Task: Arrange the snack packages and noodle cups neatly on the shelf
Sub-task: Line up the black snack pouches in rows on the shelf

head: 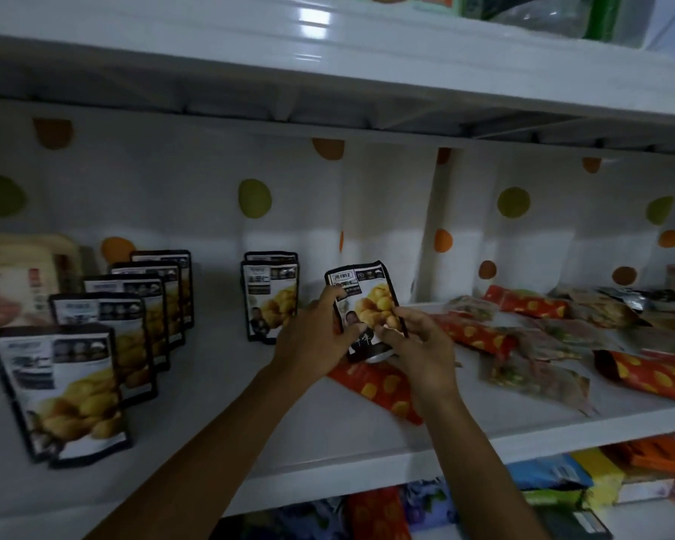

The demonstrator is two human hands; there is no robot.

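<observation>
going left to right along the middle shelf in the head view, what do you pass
beige box → diagonal row of black pouches → standing pair of black pouches → black pouch held in both hands → loose red and clear packets

We cannot read the blurred print on the held pouch (367, 305); our fingers (396, 317) hide its lower half

This looks like a small shop: white shelves (328, 454) hold rows of identical snack pouches (61, 391), loose red packets (655, 374), and more packaged goods (554, 477) below.
</observation>
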